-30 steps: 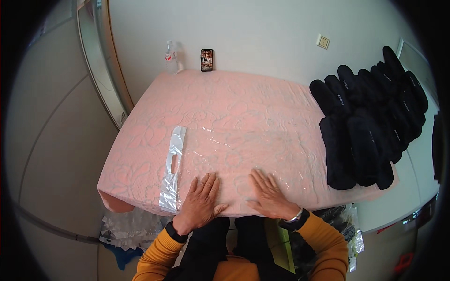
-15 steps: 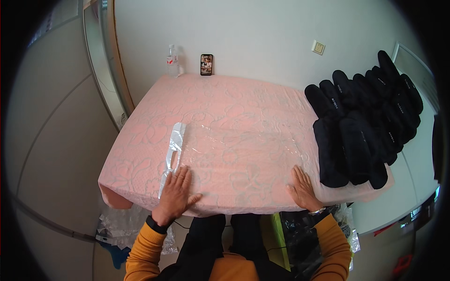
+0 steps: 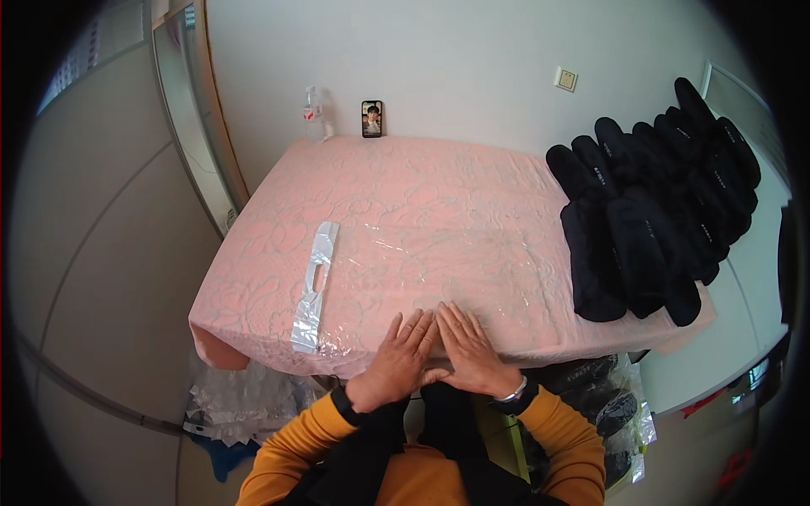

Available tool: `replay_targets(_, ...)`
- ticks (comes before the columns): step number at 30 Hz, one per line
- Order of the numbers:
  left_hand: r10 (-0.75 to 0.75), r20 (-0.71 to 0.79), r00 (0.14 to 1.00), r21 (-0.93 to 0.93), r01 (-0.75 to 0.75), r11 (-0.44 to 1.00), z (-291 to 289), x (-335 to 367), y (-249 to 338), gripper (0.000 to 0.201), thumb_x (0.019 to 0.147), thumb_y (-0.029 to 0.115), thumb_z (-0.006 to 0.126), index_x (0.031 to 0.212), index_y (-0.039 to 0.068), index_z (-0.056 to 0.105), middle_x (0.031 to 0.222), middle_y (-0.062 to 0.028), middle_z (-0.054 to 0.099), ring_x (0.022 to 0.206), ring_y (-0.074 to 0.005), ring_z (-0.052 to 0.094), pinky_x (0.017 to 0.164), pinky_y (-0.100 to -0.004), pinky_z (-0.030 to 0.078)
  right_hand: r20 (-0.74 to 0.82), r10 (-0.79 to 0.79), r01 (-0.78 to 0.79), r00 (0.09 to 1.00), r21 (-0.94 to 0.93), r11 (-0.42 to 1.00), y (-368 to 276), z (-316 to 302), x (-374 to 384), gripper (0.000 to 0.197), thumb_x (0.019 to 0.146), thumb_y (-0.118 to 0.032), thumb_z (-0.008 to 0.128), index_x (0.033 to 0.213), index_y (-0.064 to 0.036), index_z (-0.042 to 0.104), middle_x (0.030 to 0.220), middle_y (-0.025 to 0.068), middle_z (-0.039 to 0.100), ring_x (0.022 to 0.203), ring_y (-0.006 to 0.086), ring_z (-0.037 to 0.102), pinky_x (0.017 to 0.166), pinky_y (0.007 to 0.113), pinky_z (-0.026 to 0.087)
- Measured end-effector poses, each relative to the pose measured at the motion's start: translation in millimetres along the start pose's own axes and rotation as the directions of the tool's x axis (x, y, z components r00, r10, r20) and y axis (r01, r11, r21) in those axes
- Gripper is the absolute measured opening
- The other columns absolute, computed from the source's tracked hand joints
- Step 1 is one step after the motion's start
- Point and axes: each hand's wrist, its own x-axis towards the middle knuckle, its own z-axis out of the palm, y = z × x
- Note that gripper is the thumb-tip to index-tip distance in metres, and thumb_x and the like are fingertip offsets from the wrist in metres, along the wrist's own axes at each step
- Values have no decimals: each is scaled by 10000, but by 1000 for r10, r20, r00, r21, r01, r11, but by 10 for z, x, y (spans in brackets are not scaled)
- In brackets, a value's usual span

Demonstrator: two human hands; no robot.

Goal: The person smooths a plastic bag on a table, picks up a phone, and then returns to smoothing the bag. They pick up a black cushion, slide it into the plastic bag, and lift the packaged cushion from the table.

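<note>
A clear plastic bag (image 3: 456,261) lies flat near the front of the pink-clothed table (image 3: 253,219). Its white header strip (image 3: 314,287), with a cut-out handle slot, is at the left end. Flat on the bag's front part rests my left hand (image 3: 401,354), its fingers stretched out. Beside it, my right hand (image 3: 472,350) lies palm down, also with fingers extended. The fingertips of both hands meet or nearly meet at the middle. Neither hand grips anything.
Several black cylindrical cushions (image 3: 641,236) are piled at the table's right. A clear bottle (image 3: 313,116) and a propped-up phone (image 3: 371,119) stand at the back by the wall. Below the table are crumpled plastic bags (image 3: 245,401) on the left and plastic-wrapped black items (image 3: 591,379) on the right.
Both hands have moved inward from the bag's two ends to its front middle. The header strip, earlier partly under my left hand, now shows fully and lies flat.
</note>
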Motion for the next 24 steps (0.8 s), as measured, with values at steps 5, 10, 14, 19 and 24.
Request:
replay_targets(5,-52,44,998,104,47,993,88,-141,-249,850,853,476,676,1454,-42,371,1536,-228,348,1435,-362,328,1181,-530,228,66,7,-3,998,-51,999,267,-1,-129,1038,775,-450,754,1481,112,242,1563,286,246,1480,401,209,1198,528,171)
replay_targets(10,-95,40,995,191,86,978,-66,-340,-587,882,790,423,739,1450,-35,375,1541,-213,350,1430,-360,342,1183,-514,240,106,226,-208,968,-161,965,807,-247,-529,1098,714,-409,816,1491,96,227,1568,277,236,1478,399,210,1203,498,179)
replay_targets(14,-172,73,982,182,157,971,-209,-504,-820,925,730,352,794,1456,-29,366,1542,-202,355,1425,-361,352,1181,-510,250,82,331,-309,940,-200,930,1034,-313,-865,1125,693,-389,836,1495,94,213,1569,282,222,1478,406,200,1205,494,174)
replay_targets(19,-270,45,962,242,252,937,-279,-716,-1162,986,679,310,836,1475,-8,350,1544,-189,357,1427,-359,346,1180,-533,235,61,343,-323,937,-218,921,1227,-236,-900,1110,727,-402,810,1501,95,189,1573,284,208,1477,411,194,1207,490,169)
replay_targets(24,-368,27,929,285,346,894,-316,-681,-1026,945,709,299,825,1491,43,359,1545,-182,358,1436,-360,330,1171,-585,200,-34,272,-274,962,-164,948,1124,-126,-890,861,851,-337,691,1513,16,268,1560,286,230,1450,442,227,1189,512,184)
